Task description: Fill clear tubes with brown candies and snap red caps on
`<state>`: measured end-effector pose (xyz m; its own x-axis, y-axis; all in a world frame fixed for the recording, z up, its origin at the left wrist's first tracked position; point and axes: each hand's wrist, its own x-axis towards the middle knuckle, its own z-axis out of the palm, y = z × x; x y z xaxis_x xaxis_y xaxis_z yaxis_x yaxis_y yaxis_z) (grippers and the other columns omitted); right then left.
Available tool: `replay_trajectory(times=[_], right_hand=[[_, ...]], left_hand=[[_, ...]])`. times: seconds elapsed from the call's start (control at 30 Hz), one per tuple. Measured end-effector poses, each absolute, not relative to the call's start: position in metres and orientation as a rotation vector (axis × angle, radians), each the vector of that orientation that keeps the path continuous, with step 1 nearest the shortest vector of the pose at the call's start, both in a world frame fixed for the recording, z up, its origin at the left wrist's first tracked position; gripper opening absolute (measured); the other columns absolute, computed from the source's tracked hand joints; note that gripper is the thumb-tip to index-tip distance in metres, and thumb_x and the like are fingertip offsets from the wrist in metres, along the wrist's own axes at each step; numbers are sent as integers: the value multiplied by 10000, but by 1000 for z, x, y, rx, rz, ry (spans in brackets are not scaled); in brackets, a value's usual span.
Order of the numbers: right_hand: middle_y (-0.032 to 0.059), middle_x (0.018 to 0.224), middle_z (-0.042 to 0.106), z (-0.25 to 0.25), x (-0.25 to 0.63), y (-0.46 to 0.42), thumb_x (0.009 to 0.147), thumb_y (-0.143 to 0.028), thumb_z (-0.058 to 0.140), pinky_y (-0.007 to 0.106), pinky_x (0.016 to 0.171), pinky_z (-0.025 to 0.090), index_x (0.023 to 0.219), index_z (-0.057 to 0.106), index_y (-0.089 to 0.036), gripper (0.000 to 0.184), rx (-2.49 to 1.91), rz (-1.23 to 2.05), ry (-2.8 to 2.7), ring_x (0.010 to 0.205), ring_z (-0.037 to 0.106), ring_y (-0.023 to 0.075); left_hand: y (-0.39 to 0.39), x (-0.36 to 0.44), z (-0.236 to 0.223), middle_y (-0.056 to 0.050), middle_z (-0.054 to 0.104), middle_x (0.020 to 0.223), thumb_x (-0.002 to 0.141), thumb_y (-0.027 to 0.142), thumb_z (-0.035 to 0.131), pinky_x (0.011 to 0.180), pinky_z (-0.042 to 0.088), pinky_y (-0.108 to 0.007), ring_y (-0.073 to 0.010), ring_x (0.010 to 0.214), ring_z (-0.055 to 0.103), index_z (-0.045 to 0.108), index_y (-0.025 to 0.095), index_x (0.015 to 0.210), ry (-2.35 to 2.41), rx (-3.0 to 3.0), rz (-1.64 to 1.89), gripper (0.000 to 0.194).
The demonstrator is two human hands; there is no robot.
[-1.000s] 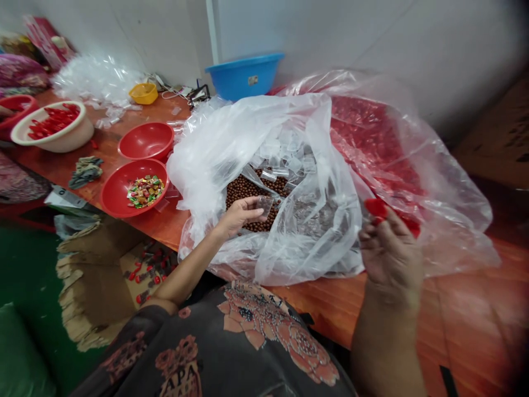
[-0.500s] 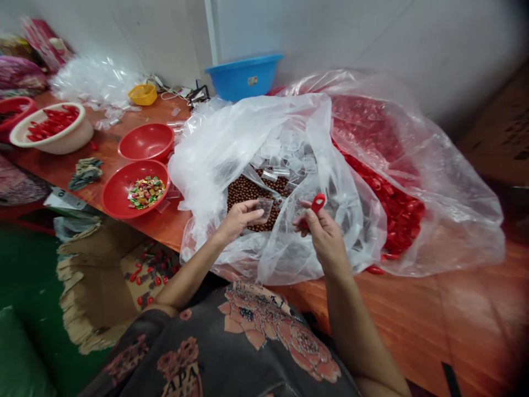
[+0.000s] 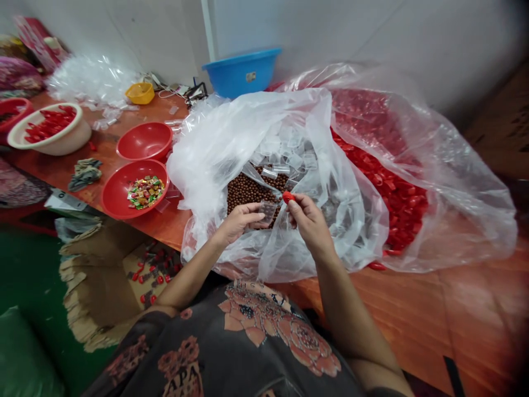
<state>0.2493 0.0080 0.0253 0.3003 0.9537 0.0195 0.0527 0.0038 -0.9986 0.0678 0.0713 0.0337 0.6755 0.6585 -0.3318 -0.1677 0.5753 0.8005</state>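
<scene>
Now the left fingers [image 3: 253, 216] pinch a clear plastic container [image 3: 268, 209]; toward two o'clock, the right fingers [image 3: 296, 210] grip a red plastic piece [image 3: 287, 197].

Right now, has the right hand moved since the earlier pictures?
Yes: the right hand has moved left, away from the pile of red pieces and toward the brown balls.

Pale wall [image 3: 339, 33], green floor [image 3: 25, 248], reddish wooden table [image 3: 467, 309].

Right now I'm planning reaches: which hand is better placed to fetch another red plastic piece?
Right, probably: the right hand, though holding a red piece, is nearer the red plastic heap; the left hand holds a clear plastic case.
</scene>
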Motion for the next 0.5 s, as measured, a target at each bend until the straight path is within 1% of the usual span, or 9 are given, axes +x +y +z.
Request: replay_trajectory(times=[0.07, 0.17, 0.33, 0.5], right_hand=[[-5, 895, 609, 26, 247, 10, 865, -442, 579, 203, 514, 410, 1070, 548, -232, 295, -1352, 915, -1089, 609, 490, 69], [27, 1013, 647, 25, 246, 10, 881, -420, 564, 221, 610, 455, 1115, 533, -237, 299, -1287, 948, -1220, 713, 543, 88], [27, 1018, 650, 23, 247, 9, 908, -404, 532, 256, 688, 489, 1156, 522, -243, 296, -1260, 962, -1309, 775, 579, 108], [31, 1020, 629, 14, 250, 9, 924, -407, 502, 262, 696, 493, 1192, 524, -241, 316, -1351, 823, -1396, 787, 579, 112]], left_hand=[[70, 67, 34, -97, 724, 1040, 701, 188, 756, 859, 523, -332, -165, 883, 674, 731, 131, 1036, 662, 823, 508, 341], [69, 65, 32, -107, 718, 1066, 687, 209, 776, 851, 521, -326, -173, 912, 665, 737, 127, 1036, 647, 841, 488, 361], [68, 63, 30, -114, 712, 1084, 678, 227, 789, 848, 521, -336, -179, 924, 659, 736, 135, 1060, 642, 853, 473, 396], [65, 63, 30, -123, 704, 1121, 668, 218, 798, 820, 532, -317, -179, 940, 648, 736, 135, 1064, 640, 860, 472, 409]])
